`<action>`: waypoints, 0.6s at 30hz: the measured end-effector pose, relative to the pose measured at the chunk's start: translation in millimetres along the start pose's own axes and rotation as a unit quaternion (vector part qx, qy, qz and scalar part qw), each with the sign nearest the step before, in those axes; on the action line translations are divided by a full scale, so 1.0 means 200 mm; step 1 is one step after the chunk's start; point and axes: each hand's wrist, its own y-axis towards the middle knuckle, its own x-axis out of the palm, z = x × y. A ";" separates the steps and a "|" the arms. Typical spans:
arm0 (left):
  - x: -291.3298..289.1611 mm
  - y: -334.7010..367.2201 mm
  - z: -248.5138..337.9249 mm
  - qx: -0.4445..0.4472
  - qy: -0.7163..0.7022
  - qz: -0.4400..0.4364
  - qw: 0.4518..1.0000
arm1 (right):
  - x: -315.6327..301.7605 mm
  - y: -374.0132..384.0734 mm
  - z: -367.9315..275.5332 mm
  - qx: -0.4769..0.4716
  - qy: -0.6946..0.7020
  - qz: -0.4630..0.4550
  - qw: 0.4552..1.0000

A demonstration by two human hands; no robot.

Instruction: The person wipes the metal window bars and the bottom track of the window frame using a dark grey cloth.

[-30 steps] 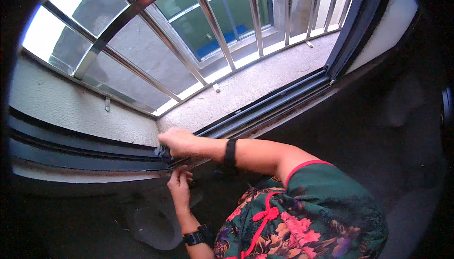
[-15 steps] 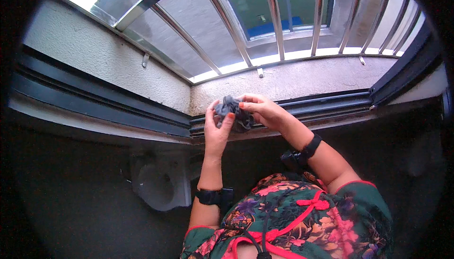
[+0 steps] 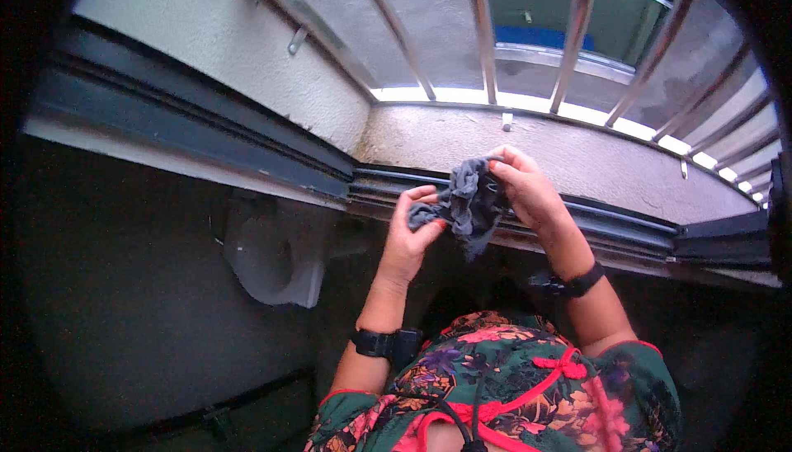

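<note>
A crumpled dark grey cloth point(image 3: 472, 204) hangs between my two hands, over the window's lower frame. My left hand point(image 3: 410, 233) pinches a bunched end of it between thumb and fingers. With thumb and fingertips, my right hand point(image 3: 526, 188) grips the upper right part. The cloth's loose lower edge dangles between them. Behind it runs the dark sliding-window track point(image 3: 610, 219), with several grooves along its length. Part of the track is hidden by the cloth and my hands.
Beyond the track lies a pale rough outer ledge point(image 3: 437, 134), bounded by metal railing bars point(image 3: 487, 40). A dark window frame point(image 3: 206, 118) runs along the left. Below it, in shadow, is a white urinal-like basin point(image 3: 276, 254).
The cloth, earlier bunched into a ball between both hands, is now spread more open and hangs down. My hands have moved right and apart, and the view has shifted.
</note>
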 end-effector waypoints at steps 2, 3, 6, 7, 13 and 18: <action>0.03 -0.02 0.00 -0.019 0.034 -0.026 0.999 | 0.00 -0.03 -0.02 -0.021 -0.095 -0.001 0.995; 0.05 -0.02 -0.02 -0.013 0.014 -0.053 0.998 | 0.01 -0.05 -0.05 -0.014 -0.099 -0.004 0.995; 0.09 0.00 -0.09 -0.008 0.022 -0.112 0.993 | 0.07 -0.12 -0.14 -0.001 -0.218 -0.055 0.974; 0.10 0.01 -0.11 -0.002 0.003 -0.138 0.990 | 0.10 -0.15 -0.16 0.011 -0.248 -0.048 0.968; 0.19 0.08 -0.15 -0.013 0.006 -0.184 0.983 | 0.18 -0.18 -0.19 -0.038 -0.415 0.050 0.908; 0.09 0.15 -0.11 0.023 0.026 -0.183 0.983 | 0.23 -0.15 -0.15 -0.118 -0.448 0.148 0.874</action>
